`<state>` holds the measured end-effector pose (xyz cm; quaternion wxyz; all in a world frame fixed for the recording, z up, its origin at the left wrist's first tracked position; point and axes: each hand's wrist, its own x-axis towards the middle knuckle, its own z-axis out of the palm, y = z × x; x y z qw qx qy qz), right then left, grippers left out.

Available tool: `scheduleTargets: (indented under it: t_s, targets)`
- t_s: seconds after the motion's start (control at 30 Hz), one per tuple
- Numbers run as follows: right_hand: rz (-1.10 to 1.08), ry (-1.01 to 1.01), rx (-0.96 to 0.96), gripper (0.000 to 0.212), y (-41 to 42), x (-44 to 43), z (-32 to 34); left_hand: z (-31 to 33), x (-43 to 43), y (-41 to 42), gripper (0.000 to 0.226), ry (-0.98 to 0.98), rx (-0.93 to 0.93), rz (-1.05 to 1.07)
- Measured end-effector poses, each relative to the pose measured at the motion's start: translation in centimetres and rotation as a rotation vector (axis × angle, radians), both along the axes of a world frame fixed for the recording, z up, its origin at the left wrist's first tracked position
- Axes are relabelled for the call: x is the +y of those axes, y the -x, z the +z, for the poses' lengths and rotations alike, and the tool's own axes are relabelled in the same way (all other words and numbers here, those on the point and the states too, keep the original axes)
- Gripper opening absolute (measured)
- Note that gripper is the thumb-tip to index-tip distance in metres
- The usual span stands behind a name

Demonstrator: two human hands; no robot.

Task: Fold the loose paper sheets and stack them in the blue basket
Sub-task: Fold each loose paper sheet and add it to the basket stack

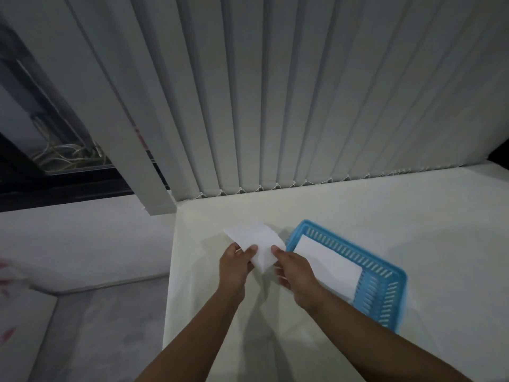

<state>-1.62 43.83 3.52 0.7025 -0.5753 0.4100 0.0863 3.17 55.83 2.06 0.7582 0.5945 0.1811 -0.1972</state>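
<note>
Both hands, left hand and right hand, pinch the paper sheet in closed fingers above the worktop, probably to fold it beside the blue basket.

Worktop: pale cream, smooth surface, left edge running down the frame, far edge meeting the vertical blinds. One blue basket with slotted walls rests directly on it, right of centre, set at an angle. Folded white paper lies inside the basket. No other item is seen resting on the surface itself.
</note>
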Motion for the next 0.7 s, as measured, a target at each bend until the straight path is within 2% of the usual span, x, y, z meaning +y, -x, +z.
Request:
scheduleTargets:
  t_s: [0.1,0.27,0.37,0.43,0.53,0.63,0.7]
  targets:
    - [-0.159,-0.160,-0.048,0.012,0.3,0.3,-0.2,0.2,-0.4,1.5,0.025,0.050,0.031,0.021]
    - [-0.212,-0.145,-0.135,0.009,1.7,0.4,-0.2,0.4,-0.2,1.8,0.029,0.161,0.126,-0.100]
    - [-0.304,-0.310,-0.170,0.009,2.7,0.0,0.1,0.3,-0.3,1.5,0.026,0.123,0.070,-0.113]
    - [-0.292,-0.371,-0.166,0.006,3.5,0.0,0.4,0.3,-0.9,1.7,0.024,0.111,0.034,-0.075]
    - [-0.254,-0.258,-0.179,0.016,4.2,-0.2,0.7,0.3,-2.1,2.2,0.020,0.100,0.019,-0.061]
    - [-0.226,0.003,-0.166,0.032,4.7,-1.6,0.8,0.4,-3.5,2.2,0.022,0.130,0.049,-0.052]
    - [-0.185,0.146,-0.141,0.035,5.3,-3.0,0.7,0.6,-4.3,2.1,0.019,0.153,0.063,-0.036]
